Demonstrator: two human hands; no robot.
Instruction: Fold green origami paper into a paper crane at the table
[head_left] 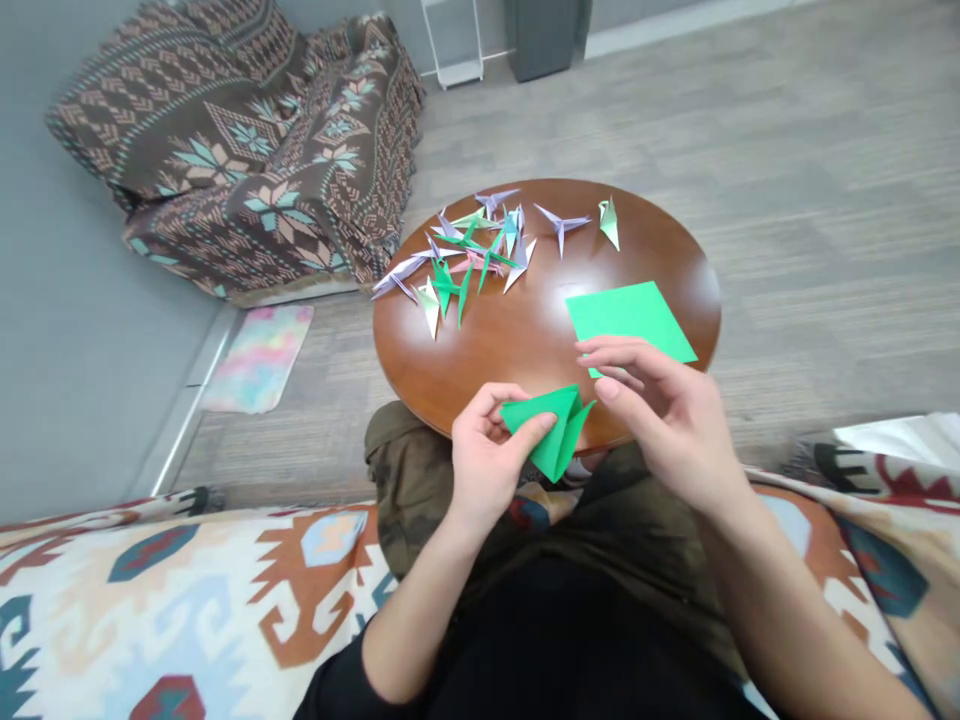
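My left hand (491, 440) pinches a partly folded piece of green origami paper (551, 440) between thumb and fingers, over my lap at the table's near edge. The paper's layers stand apart on its right side. To the right, my right hand (660, 400) hovers with its fingers apart and nothing in them. Beyond it, flat green sheet paper (630, 315) lies on the oval wooden table (517, 350), partly covered from view by the fingers. Several folded paper cranes in green, purple, white and pink, such as a green crane (444, 285), are crowded on the table's far left.
A purple crane (561, 225) and a pale green crane (609, 220) stand apart from the cluster at the table's far side. A sofa with a patterned cover (285, 180) is at the far left. A pastel mat (259, 358) lies on the floor.
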